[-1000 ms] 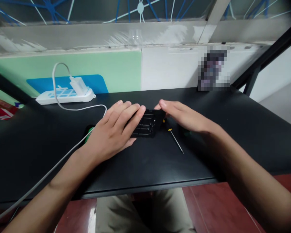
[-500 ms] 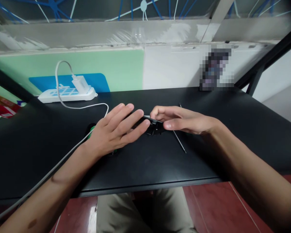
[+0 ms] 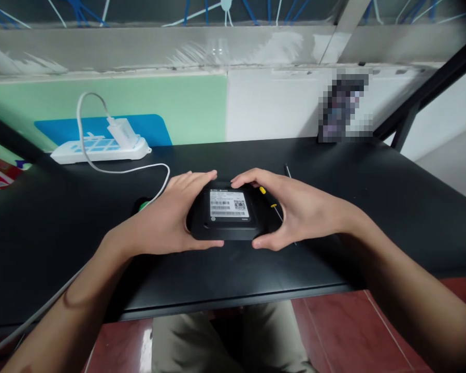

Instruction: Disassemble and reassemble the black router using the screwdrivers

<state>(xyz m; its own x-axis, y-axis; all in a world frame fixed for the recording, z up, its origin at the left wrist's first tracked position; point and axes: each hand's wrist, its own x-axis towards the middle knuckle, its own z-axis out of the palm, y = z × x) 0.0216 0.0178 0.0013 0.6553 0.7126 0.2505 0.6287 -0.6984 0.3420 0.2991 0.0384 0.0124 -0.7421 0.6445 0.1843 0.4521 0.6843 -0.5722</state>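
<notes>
A flat, black, square device [image 3: 229,228] is held between both hands above the table. Its face with a white label [image 3: 229,203], printed with lines and a QR code, points up toward me. My left hand [image 3: 166,217] wraps its left side, thumb at the near edge and fingers along the far edge. On the opposite side my right hand [image 3: 299,207] grips it the same way. Behind the device, partly covered by my right hand, lies a black and yellow screwdriver [image 3: 269,198]. A green and black object [image 3: 143,205] is mostly hidden behind my left hand.
A white power strip [image 3: 101,151] with a plugged-in charger [image 3: 121,133] stands at the back left. Its white cable [image 3: 132,169] runs under my left arm. A red packet [image 3: 0,173] is at the far left. The table's near edge [image 3: 233,301] crosses below my hands.
The device has been turned over: the black, slotted side showed first, then its edge, and now the labelled face. My left hand has shifted from lying over it to gripping its side.
</notes>
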